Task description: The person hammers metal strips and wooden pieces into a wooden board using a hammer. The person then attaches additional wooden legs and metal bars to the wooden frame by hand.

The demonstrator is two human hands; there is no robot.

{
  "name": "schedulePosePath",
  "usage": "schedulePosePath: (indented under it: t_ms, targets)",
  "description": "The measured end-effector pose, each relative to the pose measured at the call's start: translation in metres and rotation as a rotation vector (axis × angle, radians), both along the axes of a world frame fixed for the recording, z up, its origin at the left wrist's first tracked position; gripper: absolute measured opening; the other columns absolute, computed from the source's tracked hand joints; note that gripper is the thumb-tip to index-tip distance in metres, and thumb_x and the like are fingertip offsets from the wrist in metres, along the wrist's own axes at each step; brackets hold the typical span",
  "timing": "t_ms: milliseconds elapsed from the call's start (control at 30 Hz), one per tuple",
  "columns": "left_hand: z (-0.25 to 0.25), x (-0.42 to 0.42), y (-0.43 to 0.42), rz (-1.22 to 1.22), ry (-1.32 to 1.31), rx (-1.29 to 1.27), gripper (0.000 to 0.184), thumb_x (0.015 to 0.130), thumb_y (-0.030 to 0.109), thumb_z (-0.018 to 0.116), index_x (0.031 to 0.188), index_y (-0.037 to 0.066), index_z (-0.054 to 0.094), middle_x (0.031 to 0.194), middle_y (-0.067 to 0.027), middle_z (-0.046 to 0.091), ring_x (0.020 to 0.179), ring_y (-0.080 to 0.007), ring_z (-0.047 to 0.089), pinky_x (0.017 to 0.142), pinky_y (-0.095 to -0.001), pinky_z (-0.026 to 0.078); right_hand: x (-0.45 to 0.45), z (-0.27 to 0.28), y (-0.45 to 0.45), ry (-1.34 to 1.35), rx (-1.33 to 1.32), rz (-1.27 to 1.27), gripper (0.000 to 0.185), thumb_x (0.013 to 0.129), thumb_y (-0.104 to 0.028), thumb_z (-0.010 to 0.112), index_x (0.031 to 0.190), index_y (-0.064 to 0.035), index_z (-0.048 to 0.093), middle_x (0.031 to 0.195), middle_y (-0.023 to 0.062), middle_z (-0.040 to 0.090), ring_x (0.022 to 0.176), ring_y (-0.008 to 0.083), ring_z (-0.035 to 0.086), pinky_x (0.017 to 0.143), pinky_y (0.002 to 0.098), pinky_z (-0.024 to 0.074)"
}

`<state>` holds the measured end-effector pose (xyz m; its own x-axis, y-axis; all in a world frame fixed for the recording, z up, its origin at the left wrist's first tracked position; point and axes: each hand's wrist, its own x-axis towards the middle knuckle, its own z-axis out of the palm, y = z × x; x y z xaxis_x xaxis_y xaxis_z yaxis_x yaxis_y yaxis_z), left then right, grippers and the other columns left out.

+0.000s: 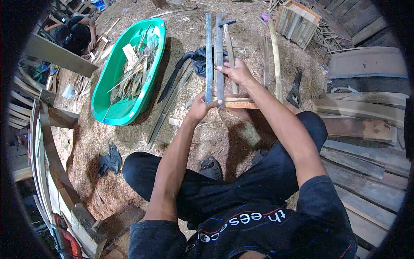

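My left hand is closed around the near ends of two long wooden slats, its thumb lying across them. One is a bluish-grey slat; the other is a darker grey slat just to its right. Farther up, my right hand grips the darker slat from its right side. A hammer with a wooden handle lies close beside that hand, its head pointing away from me. Below the hands, a short light-brown wooden piece lies crosswise, partly hidden by my right forearm.
Left of my hands stands a green tub holding wood scraps. A machete-like blade, a black bag and a dark tool lie on shavings. Planks fill the right; a slatted crate stands behind. Another person crouches at upper left.
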<state>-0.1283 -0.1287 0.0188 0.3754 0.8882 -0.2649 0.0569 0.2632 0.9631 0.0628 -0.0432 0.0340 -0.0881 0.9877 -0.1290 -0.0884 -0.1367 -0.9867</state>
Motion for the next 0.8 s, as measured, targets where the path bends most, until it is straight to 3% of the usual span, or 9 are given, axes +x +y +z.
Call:
schedulePosePath:
  t_ms: [133, 233, 333, 433, 633, 733, 800]
  targets:
    - [0.007, -0.001, -0.001, -0.020, 0.011, -0.023, 0.033, 0.077, 0.015, 0.077, 0.103, 0.001, 0.063, 0.091, -0.0067, 0.066, 0.083, -0.0164, 0.061, 0.080, -0.0313, 0.047, 0.000, 0.008, -0.004, 0.129, -0.032, 0.052, 0.045, 0.084, 0.001, 0.066, 0.122, 0.0102, 0.045, 0.109, 0.0178, 0.063, 0.099, 0.0216, 0.064, 0.087, 0.0311, 0.0540]
    - [0.004, 0.001, 0.000, 0.011, 0.038, 0.005, 0.037, 0.077, 0.015, 0.076, 0.107, 0.000, 0.061, 0.093, -0.0071, 0.065, 0.086, -0.0172, 0.061, 0.083, -0.0322, 0.047, -0.005, 0.016, -0.006, 0.208, -0.057, 0.030, 0.036, 0.090, 0.001, 0.059, 0.124, 0.0040, 0.048, 0.112, 0.0116, 0.064, 0.102, 0.0188, 0.064, 0.089, 0.0297, 0.0539]
    - [0.003, 0.001, 0.002, 0.013, -0.026, -0.028, 0.039, 0.077, 0.016, 0.076, 0.110, 0.000, 0.060, 0.096, -0.0069, 0.065, 0.088, -0.0173, 0.060, 0.085, -0.0329, 0.046, -0.006, 0.017, -0.005, 0.216, -0.033, 0.027, 0.035, 0.090, 0.001, 0.059, 0.123, 0.0035, 0.050, 0.113, 0.0126, 0.064, 0.102, 0.0188, 0.064, 0.089, 0.0295, 0.0535]
    - [0.005, 0.002, 0.002, -0.011, -0.077, -0.029, 0.042, 0.076, 0.016, 0.077, 0.111, 0.001, 0.059, 0.098, -0.0063, 0.064, 0.091, -0.0170, 0.060, 0.086, -0.0328, 0.046, -0.005, 0.014, -0.001, 0.244, -0.030, 0.011, 0.043, 0.087, 0.004, 0.060, 0.125, 0.0102, 0.041, 0.110, 0.0193, 0.063, 0.098, 0.0253, 0.066, 0.086, 0.0311, 0.0552]
    - [0.005, -0.001, 0.000, -0.058, 0.032, -0.011, 0.046, 0.074, 0.014, 0.079, 0.113, 0.004, 0.057, 0.101, -0.0041, 0.062, 0.093, -0.0151, 0.057, 0.086, -0.0312, 0.044, -0.005, 0.008, 0.004, 0.207, -0.087, -0.039, 0.047, 0.088, 0.002, 0.060, 0.128, 0.0104, 0.038, 0.111, 0.0198, 0.062, 0.100, 0.0256, 0.065, 0.086, 0.0305, 0.0547]
    - [0.003, 0.000, -0.002, -0.026, 0.029, 0.033, 0.042, 0.071, 0.012, 0.080, 0.107, 0.004, 0.060, 0.094, -0.0044, 0.065, 0.085, -0.0139, 0.060, 0.078, -0.0302, 0.048, -0.004, 0.004, 0.009, 0.177, -0.026, -0.001, 0.031, 0.089, -0.001, 0.059, 0.120, 0.0018, 0.054, 0.113, 0.0115, 0.064, 0.102, 0.0192, 0.064, 0.088, 0.0322, 0.0531]
    - [0.002, -0.001, 0.000, -0.053, 0.019, 0.009, 0.047, 0.072, 0.012, 0.080, 0.112, 0.004, 0.057, 0.099, -0.0038, 0.062, 0.091, -0.0144, 0.057, 0.083, -0.0309, 0.046, -0.003, 0.006, 0.009, 0.125, -0.019, 0.021, 0.032, 0.090, 0.000, 0.058, 0.121, 0.0021, 0.053, 0.113, 0.0118, 0.064, 0.103, 0.0195, 0.064, 0.088, 0.0323, 0.0533]
